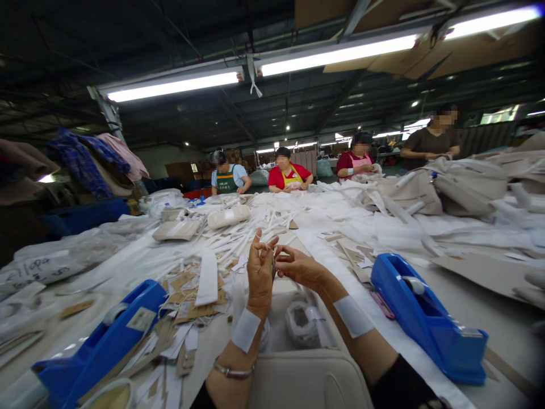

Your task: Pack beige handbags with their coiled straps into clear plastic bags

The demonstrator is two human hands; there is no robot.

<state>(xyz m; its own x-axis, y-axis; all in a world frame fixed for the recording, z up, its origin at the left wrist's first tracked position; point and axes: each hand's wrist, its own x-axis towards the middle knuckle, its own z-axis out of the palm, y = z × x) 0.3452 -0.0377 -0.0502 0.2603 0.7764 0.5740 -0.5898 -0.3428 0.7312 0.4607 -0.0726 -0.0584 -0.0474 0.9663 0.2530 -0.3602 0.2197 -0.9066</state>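
My left hand [260, 272] is raised with its fingers drawn together, and a thin white string [264, 245] runs across its fingertips. My right hand [296, 264] meets it from the right, fingers pinched at the same string. Whatever hangs between the palms is mostly hidden. Below both hands a beige handbag [309, 378] lies on the table against my body. Part of it near the hands is wrapped in clear and white plastic [302, 324]. Left of my left hand lies a loose pile of brown and white paper tags [187, 301], some with strings.
A blue tape dispenser [106, 341] stands on the left, another blue tape dispenser [426, 318] on the right. White wrapping strips [238, 238], beige bags [179, 228] and plastic packages [63, 258] cover the table. Several co-workers [290, 176] work along the far side.
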